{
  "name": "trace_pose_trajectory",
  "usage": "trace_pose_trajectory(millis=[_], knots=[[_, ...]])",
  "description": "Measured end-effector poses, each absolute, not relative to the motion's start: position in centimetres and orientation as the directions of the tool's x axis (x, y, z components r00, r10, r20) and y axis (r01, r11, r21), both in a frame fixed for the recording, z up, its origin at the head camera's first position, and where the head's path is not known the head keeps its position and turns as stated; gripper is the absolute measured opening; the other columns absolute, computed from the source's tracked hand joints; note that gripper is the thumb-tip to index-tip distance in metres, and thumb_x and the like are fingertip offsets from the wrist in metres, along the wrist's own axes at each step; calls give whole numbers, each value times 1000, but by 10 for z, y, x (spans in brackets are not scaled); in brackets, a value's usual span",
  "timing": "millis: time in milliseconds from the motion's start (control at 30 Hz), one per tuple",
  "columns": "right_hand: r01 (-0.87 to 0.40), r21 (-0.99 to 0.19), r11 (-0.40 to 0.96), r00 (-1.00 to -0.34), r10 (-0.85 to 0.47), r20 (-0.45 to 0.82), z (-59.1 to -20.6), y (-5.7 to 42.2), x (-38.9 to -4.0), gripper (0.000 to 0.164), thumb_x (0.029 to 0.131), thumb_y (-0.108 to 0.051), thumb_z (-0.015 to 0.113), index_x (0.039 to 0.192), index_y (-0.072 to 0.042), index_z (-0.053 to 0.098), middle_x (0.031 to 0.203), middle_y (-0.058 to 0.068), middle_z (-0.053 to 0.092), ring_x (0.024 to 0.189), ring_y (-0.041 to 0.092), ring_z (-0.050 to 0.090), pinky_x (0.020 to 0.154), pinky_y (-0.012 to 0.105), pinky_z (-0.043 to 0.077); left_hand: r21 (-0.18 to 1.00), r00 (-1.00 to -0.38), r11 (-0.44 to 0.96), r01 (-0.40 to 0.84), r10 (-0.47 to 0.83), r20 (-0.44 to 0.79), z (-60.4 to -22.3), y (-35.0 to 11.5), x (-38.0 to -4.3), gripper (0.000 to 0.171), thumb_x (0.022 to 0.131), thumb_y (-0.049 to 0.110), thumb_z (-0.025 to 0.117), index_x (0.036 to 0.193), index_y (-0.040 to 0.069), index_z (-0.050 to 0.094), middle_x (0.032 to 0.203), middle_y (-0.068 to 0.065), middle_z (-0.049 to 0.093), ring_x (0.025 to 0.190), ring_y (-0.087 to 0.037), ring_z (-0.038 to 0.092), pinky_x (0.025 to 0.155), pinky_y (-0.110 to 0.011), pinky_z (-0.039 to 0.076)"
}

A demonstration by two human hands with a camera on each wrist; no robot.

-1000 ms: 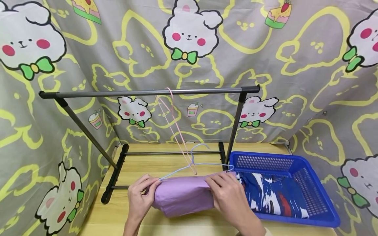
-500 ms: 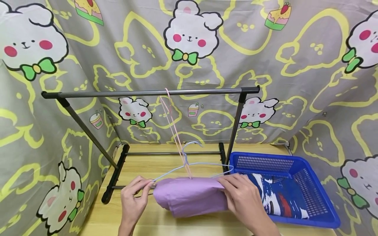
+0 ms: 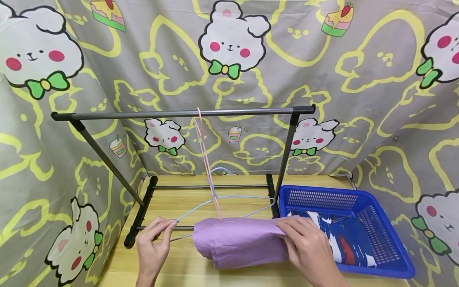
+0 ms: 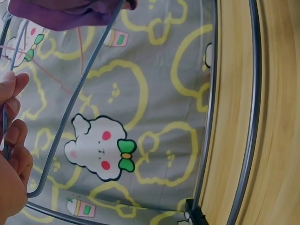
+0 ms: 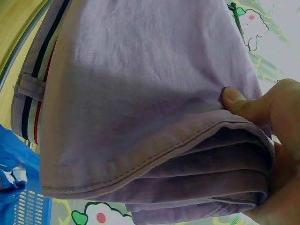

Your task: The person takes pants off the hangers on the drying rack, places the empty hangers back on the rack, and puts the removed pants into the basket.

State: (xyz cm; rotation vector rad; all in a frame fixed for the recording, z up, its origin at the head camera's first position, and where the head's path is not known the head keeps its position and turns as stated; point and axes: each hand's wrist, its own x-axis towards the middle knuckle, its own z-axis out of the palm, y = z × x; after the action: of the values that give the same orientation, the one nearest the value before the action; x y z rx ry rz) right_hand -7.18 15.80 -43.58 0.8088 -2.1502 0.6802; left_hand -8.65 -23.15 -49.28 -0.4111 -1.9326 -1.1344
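A blue wire clothes hanger [image 3: 195,209] is held up in front of the rack, its hook upward. My left hand [image 3: 154,243] pinches the hanger's left corner; the left wrist view shows the wire running past the fingers. Folded purple pants [image 3: 244,243] lie across the hanger's lower part, which disappears behind the cloth. At their right end, my right hand [image 3: 308,247] grips the pants, thumb [image 5: 239,101] on the outer face. The right wrist view reveals stacked folds, a stitched edge, and a striped band [image 5: 35,101] with a loop.
A pink hanger [image 3: 205,153] hangs edge-on from the bar [image 3: 143,115] of a dark metal rack, just behind the blue one. On the right stands a blue basket [image 3: 398,243] holding a blue, white and red patterned garment [image 3: 353,239]. Patterned curtains surround the wooden table [image 3: 179,275].
The hanger and my left hand have shifted left, while my right hand has moved right with the pants, baring more of the hanger's left end. The pink hanger has swung left.
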Motion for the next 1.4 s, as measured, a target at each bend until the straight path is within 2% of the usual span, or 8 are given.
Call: trace_pose_trajectory(millis=[133,267,467,600,733,933,1267,1400], knots=[[-709,-234,665,-556,-324,765,-437,162,-70,44,109,-27,40,104,-5,79,103,6,75,94,28,70,102,27,40,545,-579,545,637,-128,805,-489,-234,-86,31,67,-26,77,85,-1,79,75,-7,69,64,-4,58,60,-11,46],[-720,-215,660,-523,-312,793,-439,163,-70,43,109,-26,42,102,-5,79,101,6,75,91,27,69,101,26,40,531,-566,575,622,-138,813,-485,-235,-85,29,67,-25,78,84,-1,79,74,-7,68,61,-2,50,52,-17,38],[-750,-195,632,-464,-293,836,-441,165,-71,41,106,-22,43,101,-3,79,99,10,75,89,29,69,111,22,36,536,-548,565,627,-168,819,-477,-234,-79,28,65,-28,76,81,-4,77,71,-9,66,56,-3,41,44,-22,30],[-750,-211,627,-467,-276,840,-444,169,-70,41,107,-23,43,101,-3,78,100,10,75,90,30,68,111,21,35,547,-545,552,629,-189,817,-464,-232,-73,27,67,-29,74,81,-6,76,69,-10,64,56,-3,39,42,-24,28],[-731,-221,646,-485,-263,834,-448,172,-66,43,108,-28,43,100,-5,79,98,8,75,88,29,68,108,18,36,559,-547,549,621,-208,811,-453,-234,-66,26,69,-29,72,81,-7,76,70,-9,63,58,-1,41,42,-22,30],[-661,-273,698,-578,-243,779,-454,180,-60,49,109,-36,40,103,-8,80,100,6,75,90,29,69,110,13,31,561,-531,532,634,-229,816,-450,-246,-63,21,73,-28,71,81,-9,75,71,-10,64,58,0,45,44,-16,32],[-634,-285,719,-607,-234,760,-457,188,-58,52,109,-38,37,103,-8,79,100,5,75,90,29,68,111,11,27,592,-580,521,614,-210,787,-448,-268,-54,24,73,-32,69,84,-11,75,74,-10,66,60,1,53,51,-9,43],[-636,-293,714,-610,-233,757,-457,186,-59,51,109,-38,38,103,-7,79,99,4,75,89,28,68,110,12,28,603,-576,529,597,-241,781,-441,-273,-49,10,82,-23,70,84,-14,74,75,-13,68,67,2,60,58,-7,47]])
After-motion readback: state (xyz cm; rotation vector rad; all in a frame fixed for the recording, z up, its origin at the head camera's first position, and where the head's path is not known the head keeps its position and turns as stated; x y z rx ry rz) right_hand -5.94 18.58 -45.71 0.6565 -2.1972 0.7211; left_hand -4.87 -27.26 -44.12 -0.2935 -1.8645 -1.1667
